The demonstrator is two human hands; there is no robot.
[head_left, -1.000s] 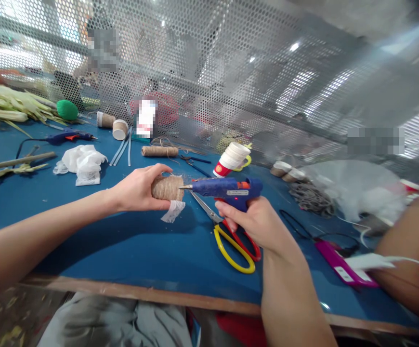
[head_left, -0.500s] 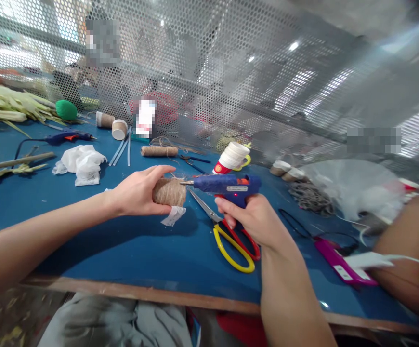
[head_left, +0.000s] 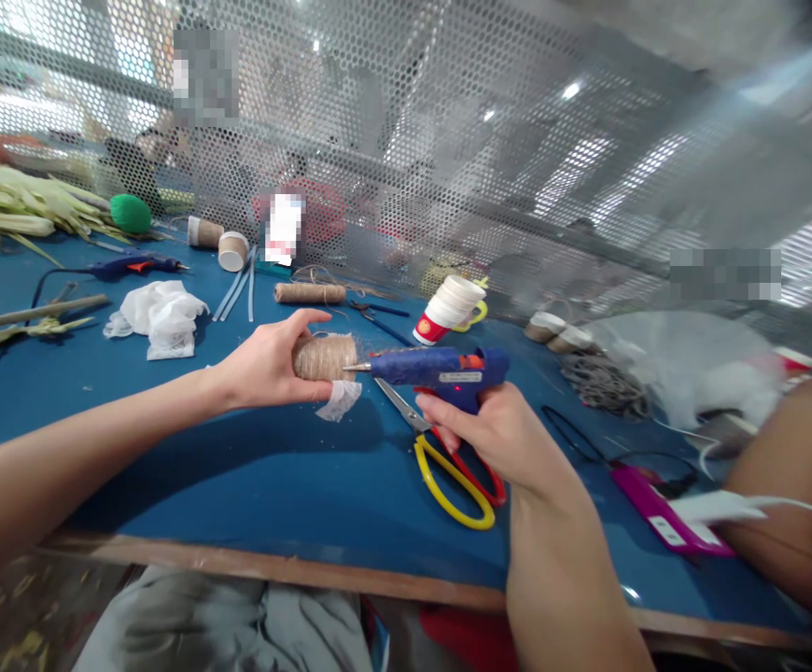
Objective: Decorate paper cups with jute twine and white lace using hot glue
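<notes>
Pinched between the thumb and fingers of our left hand (head_left: pixel 266 362), the twine-wrapped cylinder (head_left: pixel 326 357) was held sideways over the blue table (head_left: pixel 259 485), a strip of white lace (head_left: pixel 340 399) hanging below it near our thumb. Our right hand (head_left: pixel 494 425) was wrapped around the handle of the blue glue gun (head_left: pixel 441 367), its metal nozzle at the cylinder's right end; we could not tell whether the two touched. Beneath the gun we had scissors (head_left: pixel 456 485) with one yellow and one red handle, blades angled toward the cylinder. Beyond our hands lay a roll of twine (head_left: pixel 310 294), with dark-handled pliers (head_left: pixel 380 313) beside it and a tilted stack of paper cups (head_left: pixel 446 310) farther right. To our left were a crumpled white cloth (head_left: pixel 160 317), clear sticks (head_left: pixel 239 291), a second glue gun (head_left: pixel 136 266) and a green ball (head_left: pixel 130 214) near pale husks (head_left: pixel 24 201). On our right, gray cord (head_left: pixel 603 385) lay bundled beyond a purple power strip (head_left: pixel 665 518), near another person's arm (head_left: pixel 794 495). Behind everything stood a perforated metal screen (head_left: pixel 378 121).
</notes>
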